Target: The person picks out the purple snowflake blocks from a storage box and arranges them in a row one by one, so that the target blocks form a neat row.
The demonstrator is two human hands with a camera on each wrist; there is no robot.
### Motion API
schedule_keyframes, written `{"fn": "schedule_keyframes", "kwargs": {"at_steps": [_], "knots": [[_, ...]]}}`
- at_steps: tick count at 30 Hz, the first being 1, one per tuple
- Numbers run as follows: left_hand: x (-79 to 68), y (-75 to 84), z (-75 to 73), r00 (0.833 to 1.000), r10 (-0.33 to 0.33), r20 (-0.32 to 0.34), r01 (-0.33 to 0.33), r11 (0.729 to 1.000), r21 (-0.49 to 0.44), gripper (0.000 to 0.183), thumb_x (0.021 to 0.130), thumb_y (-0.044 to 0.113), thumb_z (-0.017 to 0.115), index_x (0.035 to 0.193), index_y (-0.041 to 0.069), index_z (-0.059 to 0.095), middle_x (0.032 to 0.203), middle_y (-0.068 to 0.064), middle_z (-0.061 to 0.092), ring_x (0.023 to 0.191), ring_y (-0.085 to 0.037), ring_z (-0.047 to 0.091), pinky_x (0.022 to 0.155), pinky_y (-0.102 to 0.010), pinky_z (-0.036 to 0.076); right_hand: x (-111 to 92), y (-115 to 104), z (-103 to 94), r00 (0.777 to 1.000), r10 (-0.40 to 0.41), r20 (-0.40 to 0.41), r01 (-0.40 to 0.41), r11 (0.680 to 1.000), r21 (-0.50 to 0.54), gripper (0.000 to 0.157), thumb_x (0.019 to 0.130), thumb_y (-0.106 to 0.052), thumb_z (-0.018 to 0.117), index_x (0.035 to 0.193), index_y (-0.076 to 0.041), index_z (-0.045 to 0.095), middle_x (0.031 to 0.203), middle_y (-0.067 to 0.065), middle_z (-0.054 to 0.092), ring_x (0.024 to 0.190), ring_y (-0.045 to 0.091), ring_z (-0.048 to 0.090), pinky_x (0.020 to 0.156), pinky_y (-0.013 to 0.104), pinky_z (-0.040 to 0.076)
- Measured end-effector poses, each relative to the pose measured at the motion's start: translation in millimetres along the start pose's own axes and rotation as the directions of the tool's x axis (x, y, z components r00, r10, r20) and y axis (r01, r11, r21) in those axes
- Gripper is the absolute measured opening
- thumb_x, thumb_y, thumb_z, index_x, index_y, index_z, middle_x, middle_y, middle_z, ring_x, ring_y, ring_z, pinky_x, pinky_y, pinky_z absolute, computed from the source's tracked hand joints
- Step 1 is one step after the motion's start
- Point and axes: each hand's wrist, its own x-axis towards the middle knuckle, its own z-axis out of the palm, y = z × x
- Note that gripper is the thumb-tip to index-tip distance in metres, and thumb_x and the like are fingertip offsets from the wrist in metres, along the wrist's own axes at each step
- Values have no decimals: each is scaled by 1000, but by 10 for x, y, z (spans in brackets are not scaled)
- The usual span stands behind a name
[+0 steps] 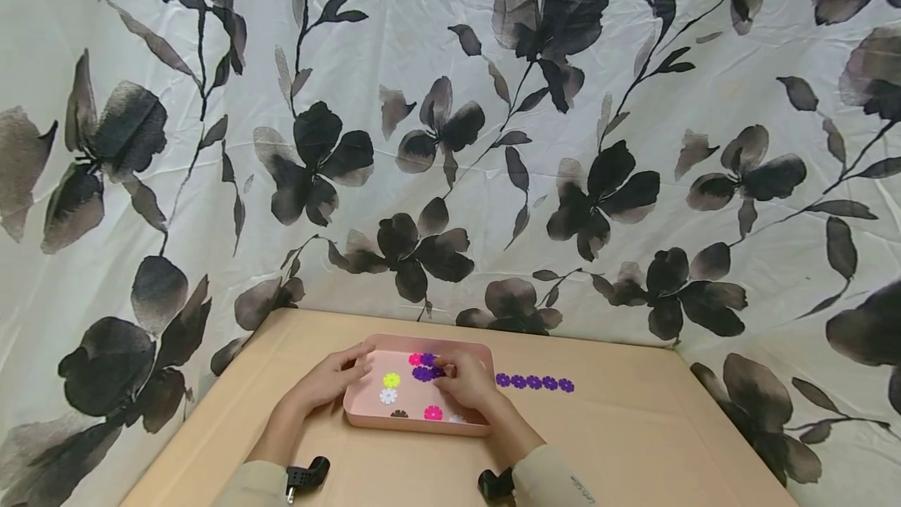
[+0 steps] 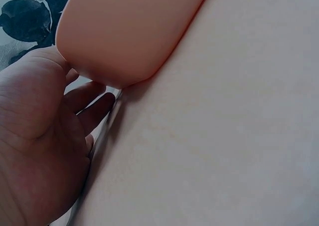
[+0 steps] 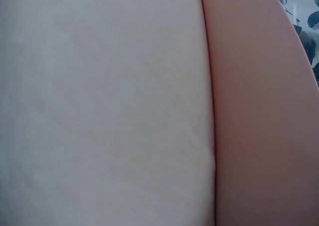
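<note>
A shallow pink tray (image 1: 415, 422) holds small flower-shaped pieces. My left hand (image 1: 325, 379) grips its left side; in the left wrist view this hand (image 2: 45, 116) has its thumb by the rim and its fingers at the outer wall of the tray (image 2: 124, 31). Reaching in over the right side, my right hand (image 1: 466, 382) pinches at a purple flower piece (image 1: 423, 374), its fingertips partly hiding it. Close by lie a pink flower (image 1: 415, 359) and another purple one. The right wrist view shows only the tray's side (image 3: 264, 116) and tabletop, not the hand.
A row of several purple flowers (image 1: 535, 382) lies on the table (image 1: 633, 429) right of the tray. Inside the tray are a yellow flower (image 1: 391, 379), a white one (image 1: 388, 396), a brown one (image 1: 399, 414) and a pink one (image 1: 432, 412). Floral cloth (image 1: 450, 202) hangs behind.
</note>
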Motion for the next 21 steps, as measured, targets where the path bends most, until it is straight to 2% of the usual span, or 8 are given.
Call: {"fn": "schedule_keyframes", "kwargs": {"at_steps": [4, 12, 21], "knots": [[3, -1, -3, 1000, -3, -2, 3, 1000, 4, 54, 106, 30, 62, 155, 10, 51, 166, -18, 38, 158, -44, 23, 128, -63, 17, -5, -2, 3, 1000, 19, 15, -19, 1000, 0, 29, 93, -11, 78, 121, -11, 77, 112, 4, 72, 95, 19, 59, 84, 31, 53], [9, 1, -5, 1000, -4, -2, 4, 1000, 6, 55, 105, 31, 62, 155, 10, 51, 166, -18, 38, 158, -43, 23, 128, -63, 17, 4, 8, 4, 998, 51, 39, -51, 999, 16, 22, 94, -7, 76, 116, -13, 77, 105, 0, 71, 91, 15, 58, 81, 26, 55], [2, 7, -3, 1000, -3, -1, 3, 1000, 8, 54, 105, 30, 62, 154, 10, 51, 166, -18, 39, 158, -43, 23, 128, -63, 18, 9, 35, 15, 999, 32, 26, -32, 999, 9, 20, 92, -6, 78, 108, -15, 72, 99, -2, 65, 89, 14, 57, 81, 26, 56]]}}
